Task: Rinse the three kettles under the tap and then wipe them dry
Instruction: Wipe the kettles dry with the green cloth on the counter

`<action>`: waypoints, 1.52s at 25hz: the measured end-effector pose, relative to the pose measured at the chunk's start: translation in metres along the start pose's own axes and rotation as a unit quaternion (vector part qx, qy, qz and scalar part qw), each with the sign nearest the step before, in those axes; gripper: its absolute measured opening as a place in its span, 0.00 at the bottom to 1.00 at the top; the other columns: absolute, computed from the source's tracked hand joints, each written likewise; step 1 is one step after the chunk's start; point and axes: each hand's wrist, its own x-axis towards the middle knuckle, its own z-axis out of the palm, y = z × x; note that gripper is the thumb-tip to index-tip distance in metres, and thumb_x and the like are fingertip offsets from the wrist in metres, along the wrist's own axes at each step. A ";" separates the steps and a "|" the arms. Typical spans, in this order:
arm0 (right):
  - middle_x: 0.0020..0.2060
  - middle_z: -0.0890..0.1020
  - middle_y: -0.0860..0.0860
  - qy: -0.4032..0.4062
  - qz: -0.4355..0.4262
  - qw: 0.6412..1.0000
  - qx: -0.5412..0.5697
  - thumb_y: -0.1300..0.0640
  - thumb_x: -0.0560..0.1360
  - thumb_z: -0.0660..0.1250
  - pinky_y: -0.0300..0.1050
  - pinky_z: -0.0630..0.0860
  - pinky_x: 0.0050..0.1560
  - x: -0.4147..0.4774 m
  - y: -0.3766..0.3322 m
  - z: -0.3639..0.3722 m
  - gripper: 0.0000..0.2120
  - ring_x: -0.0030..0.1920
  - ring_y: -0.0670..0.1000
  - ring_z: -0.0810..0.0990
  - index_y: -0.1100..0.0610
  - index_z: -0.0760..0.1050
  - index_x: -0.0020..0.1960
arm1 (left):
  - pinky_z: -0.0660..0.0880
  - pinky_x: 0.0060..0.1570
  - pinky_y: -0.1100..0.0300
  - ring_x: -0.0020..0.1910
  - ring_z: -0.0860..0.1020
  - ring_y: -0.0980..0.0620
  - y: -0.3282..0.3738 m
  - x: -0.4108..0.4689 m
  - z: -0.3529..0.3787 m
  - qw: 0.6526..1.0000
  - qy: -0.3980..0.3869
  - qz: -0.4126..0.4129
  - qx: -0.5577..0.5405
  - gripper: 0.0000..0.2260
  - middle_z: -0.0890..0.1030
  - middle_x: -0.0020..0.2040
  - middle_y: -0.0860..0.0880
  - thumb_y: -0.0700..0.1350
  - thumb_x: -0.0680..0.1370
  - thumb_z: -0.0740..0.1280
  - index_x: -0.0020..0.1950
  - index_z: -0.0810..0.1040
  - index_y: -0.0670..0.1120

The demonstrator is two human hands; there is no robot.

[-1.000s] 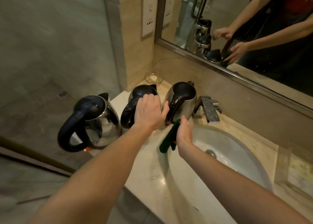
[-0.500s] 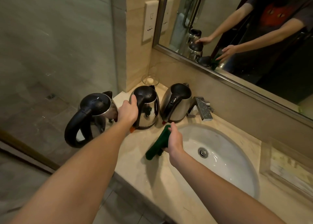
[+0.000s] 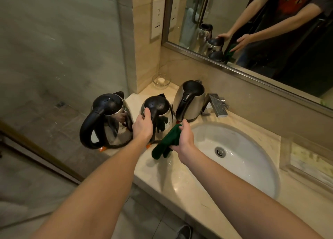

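Surface point(image 3: 158, 173): beige stone, carrying a white sink point(image 3: 252, 168).
Tap point(image 3: 217, 105): square metal, behind the sink.
3 steel kettles in a row left of the tap: left kettle point(image 3: 108, 119), middle kettle point(image 3: 158, 110), right kettle point(image 3: 189, 101); all upright.
Left hand point(image 3: 143, 126): arm extended, fingers wrapped on the middle kettle's handle side.
Right hand point(image 3: 185, 137): palm down, fingers clenched on a green cloth point(image 3: 166, 143), just beside the middle kettle.

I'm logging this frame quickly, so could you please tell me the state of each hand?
Left hand: gripping the middle steel kettle with black lid.
Right hand: closed on the dark green cloth.
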 end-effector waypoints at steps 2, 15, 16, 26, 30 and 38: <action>0.68 0.72 0.57 -0.014 -0.007 0.999 0.032 0.41 0.80 0.57 0.62 0.68 0.68 -0.007 0.001 0.009 0.27 0.69 0.61 0.69 0.54 0.64 0.74 | 0.66 0.68 0.46 0.68 0.71 0.40 -0.006 -0.007 -0.001 1.000 0.005 -0.003 0.007 0.30 0.73 0.69 0.40 0.63 0.82 0.49 0.72 0.70 0.44; 0.52 0.79 0.53 0.044 -0.042 0.998 -0.001 0.38 0.77 0.57 0.52 0.73 0.62 -0.007 0.019 0.051 0.22 0.51 0.53 0.76 0.54 0.74 0.57 | 0.67 0.53 0.54 0.51 0.72 0.45 -0.016 -0.043 -0.013 0.998 0.060 -0.023 -0.004 0.18 0.75 0.52 0.44 0.59 0.83 0.53 0.57 0.71 0.45; 0.52 0.81 0.54 0.045 -0.039 0.998 0.001 0.36 0.75 0.57 0.54 0.75 0.61 -0.005 0.025 0.051 0.25 0.51 0.55 0.78 0.54 0.76 0.58 | 0.69 0.53 0.52 0.51 0.74 0.43 -0.015 -0.045 -0.010 0.997 0.069 -0.012 0.018 0.19 0.78 0.52 0.43 0.59 0.83 0.52 0.56 0.71 0.45; 0.56 0.81 0.59 0.048 0.029 0.995 0.077 0.31 0.74 0.56 0.59 0.76 0.61 0.017 0.043 0.035 0.33 0.57 0.60 0.79 0.58 0.74 0.63 | 0.63 0.38 0.56 0.39 0.71 0.49 -0.033 -0.035 -0.002 0.988 0.117 0.087 0.050 0.20 0.75 0.41 0.48 0.59 0.83 0.52 0.53 0.72 0.44; 0.55 0.80 0.55 0.056 -0.016 0.997 0.057 0.35 0.76 0.58 0.57 0.75 0.63 0.000 0.026 0.048 0.27 0.58 0.58 0.78 0.55 0.74 0.63 | 0.63 0.35 0.56 0.38 0.72 0.48 -0.035 -0.032 -0.006 0.987 0.095 0.120 0.049 0.18 0.74 0.38 0.49 0.58 0.83 0.53 0.49 0.70 0.45; 0.55 0.77 0.54 0.046 -0.033 0.998 0.012 0.37 0.79 0.55 0.55 0.71 0.63 0.009 0.022 0.041 0.26 0.58 0.56 0.75 0.53 0.68 0.68 | 0.64 0.41 0.54 0.41 0.71 0.46 -0.033 -0.018 -0.017 0.984 0.037 0.141 0.102 0.18 0.75 0.42 0.46 0.59 0.83 0.54 0.48 0.70 0.45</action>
